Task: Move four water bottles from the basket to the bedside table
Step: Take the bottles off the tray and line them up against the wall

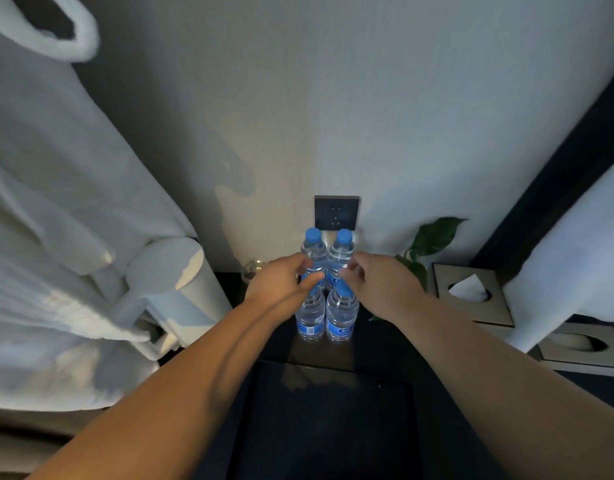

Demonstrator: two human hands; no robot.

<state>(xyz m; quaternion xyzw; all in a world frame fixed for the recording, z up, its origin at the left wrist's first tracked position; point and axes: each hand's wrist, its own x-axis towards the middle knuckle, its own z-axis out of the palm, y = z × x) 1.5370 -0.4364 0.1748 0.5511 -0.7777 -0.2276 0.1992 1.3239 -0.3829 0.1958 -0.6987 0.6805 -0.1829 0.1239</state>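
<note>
Two rows of two clear water bottles with blue caps and blue labels stand upright on the dark bedside table [378,341], against the wall. The back pair [340,254] is under the socket, and the near-right bottle [340,313] stands free. My left hand [281,284] reaches in from the left, thumb and fingers closed around the top of the near-left bottle [310,315], hiding its cap. My right hand [378,282] hovers at the right, its curled fingers just above the near-right cap and not around it. A dark rectangular basket [264,382] lies below, near me.
A white robe [56,202] and a white hair dryer [167,271] hang at the left. A small glass [251,270] stands behind my left hand. At the right are a green plant [433,237] and a tissue box [471,292]. A black wall socket [336,211] sits above the bottles.
</note>
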